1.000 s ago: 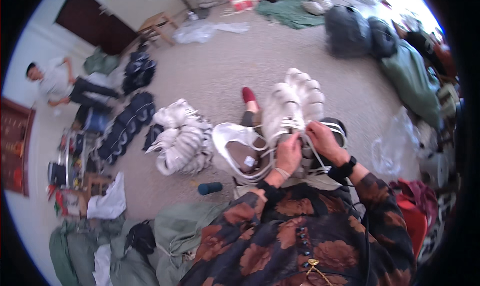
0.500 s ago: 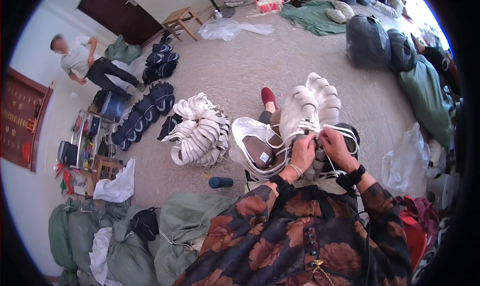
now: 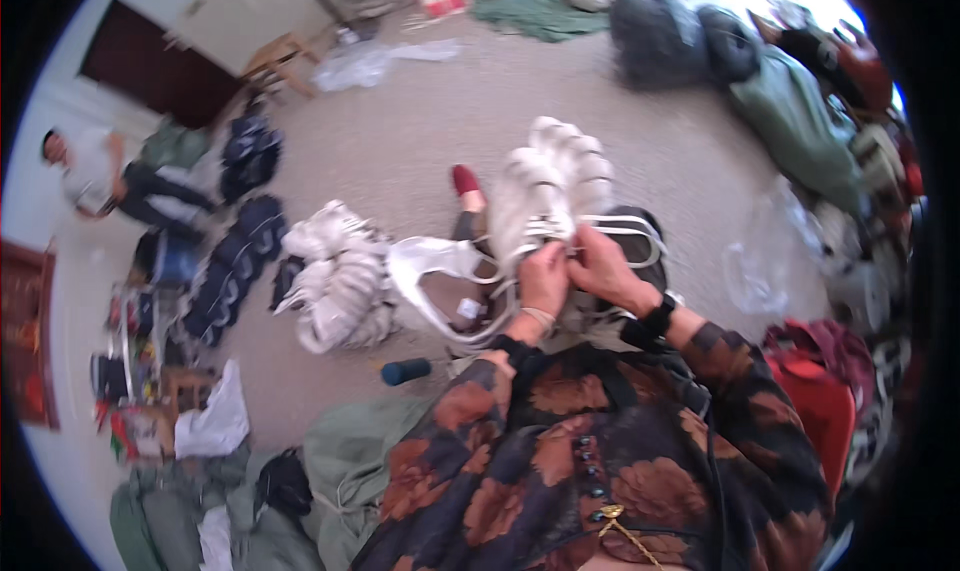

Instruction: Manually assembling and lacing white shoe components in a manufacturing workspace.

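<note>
Across my lap lies a nested stack of white shoe uppers (image 3: 533, 193). At its near end my left hand (image 3: 544, 279) is closed, fingertips pinched at the lacing of the end upper. My right hand (image 3: 606, 269) meets it there, thumb and forefinger pinching a white shoelace (image 3: 640, 233) that loops out over a dark surface to the right. The exact crossing of the lace under the fingers is hidden. Left of my hands a single white shoe upper (image 3: 408, 261) with a brown inside and a small white label lies open, loose lace along its edge.
On the floor to the left are another white upper stack (image 3: 345, 283) and dark blue upper stacks (image 3: 228, 271). A dark bottle (image 3: 405, 372) stands near green sacks (image 3: 375, 426). Black bags (image 3: 655, 39) lie far right, a red chair (image 3: 815, 401) near right. A person (image 3: 95, 171) stands far left.
My view has swung to the right and blurred, so the scene sits further left. Both hands stay together at the lacing; the right hand's fingers have drawn in closer to the left hand.
</note>
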`<state>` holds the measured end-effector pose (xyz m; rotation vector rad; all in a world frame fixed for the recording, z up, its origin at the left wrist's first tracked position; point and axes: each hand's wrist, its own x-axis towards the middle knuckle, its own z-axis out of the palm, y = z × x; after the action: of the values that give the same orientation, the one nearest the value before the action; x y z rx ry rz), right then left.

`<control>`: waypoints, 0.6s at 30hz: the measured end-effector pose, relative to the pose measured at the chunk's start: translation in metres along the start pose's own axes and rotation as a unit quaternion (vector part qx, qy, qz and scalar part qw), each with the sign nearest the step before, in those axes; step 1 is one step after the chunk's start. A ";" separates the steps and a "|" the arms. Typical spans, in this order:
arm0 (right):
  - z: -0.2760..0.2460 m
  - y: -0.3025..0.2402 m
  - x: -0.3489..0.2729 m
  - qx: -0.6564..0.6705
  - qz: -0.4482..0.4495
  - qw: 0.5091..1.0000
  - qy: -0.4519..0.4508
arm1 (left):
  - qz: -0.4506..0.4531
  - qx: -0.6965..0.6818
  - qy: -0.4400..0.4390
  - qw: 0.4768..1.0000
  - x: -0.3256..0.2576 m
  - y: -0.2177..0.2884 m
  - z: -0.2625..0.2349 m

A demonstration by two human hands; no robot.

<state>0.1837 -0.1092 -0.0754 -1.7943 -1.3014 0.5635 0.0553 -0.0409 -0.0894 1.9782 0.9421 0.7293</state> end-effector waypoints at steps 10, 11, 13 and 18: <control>-0.009 0.016 -0.006 0.009 -0.043 0.999 -0.004 | -0.153 -0.236 -0.275 0.919 -0.016 0.031 -0.115; -0.009 0.016 -0.006 0.007 -0.034 0.999 -0.014 | -0.157 -0.241 -0.280 0.916 -0.024 0.031 -0.132; -0.008 0.014 -0.007 0.009 -0.035 0.999 -0.007 | -0.173 -0.263 -0.294 0.903 -0.040 0.023 -0.151; -0.012 0.002 -0.004 0.011 -0.051 0.999 0.012 | -0.208 -0.263 -0.258 0.906 -0.049 0.029 -0.144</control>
<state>0.1930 -0.1175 -0.0707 -1.7000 -1.3566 0.4962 -0.0708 -0.0324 0.0010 1.3222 0.7073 0.1628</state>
